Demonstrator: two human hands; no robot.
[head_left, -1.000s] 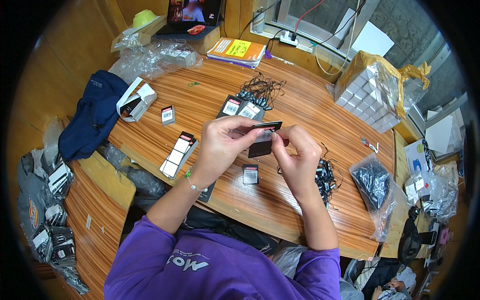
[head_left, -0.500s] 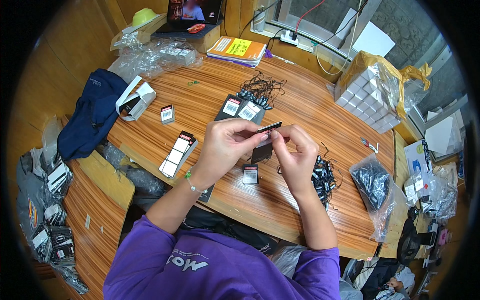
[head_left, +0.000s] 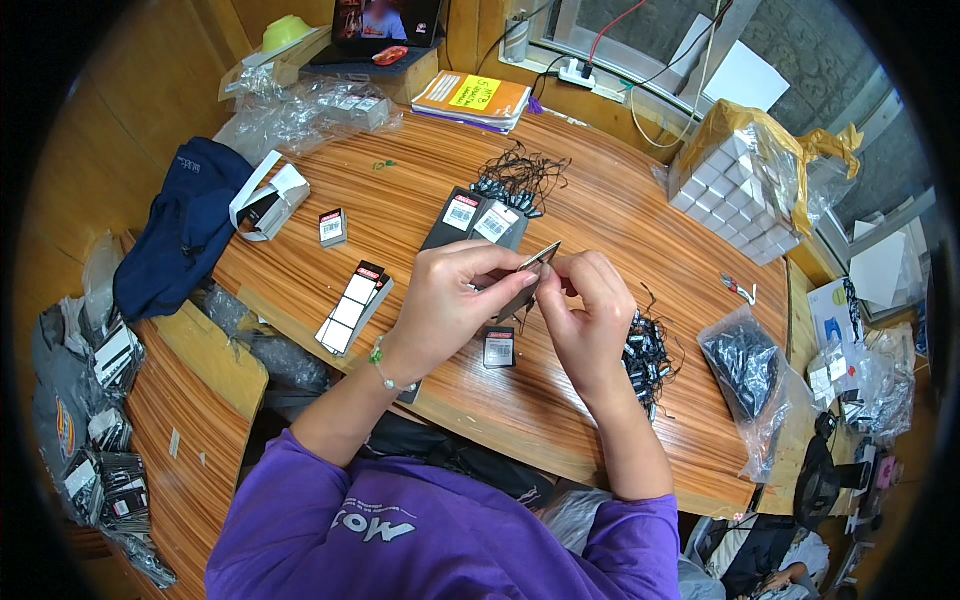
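My left hand [head_left: 450, 305] holds a dark card tag [head_left: 530, 275] edge-on above the wooden table [head_left: 420, 190]. My right hand [head_left: 590, 320] pinches at the tag's upper end, fingertips meeting those of the left hand. Below the hands lies a small black tag with a white label [head_left: 498, 347]. A pile of black strings with small fasteners [head_left: 648, 355] lies just right of my right hand. A stack of dark tags with white labels [head_left: 478, 220] lies beyond the hands, with a tangle of black strings [head_left: 520, 175] behind it.
A row of labelled tags [head_left: 353, 306] and a single tag [head_left: 332, 227] lie at the left. A navy cap [head_left: 180, 235], a clear bag of black pieces [head_left: 745, 365], a bag of white boxes [head_left: 740, 180], books [head_left: 470, 97] and crumpled plastic [head_left: 300, 105] ring the table.
Both hands stay together over the tag; the right fingers have shifted slightly along its upper end. Nothing on the table has moved.
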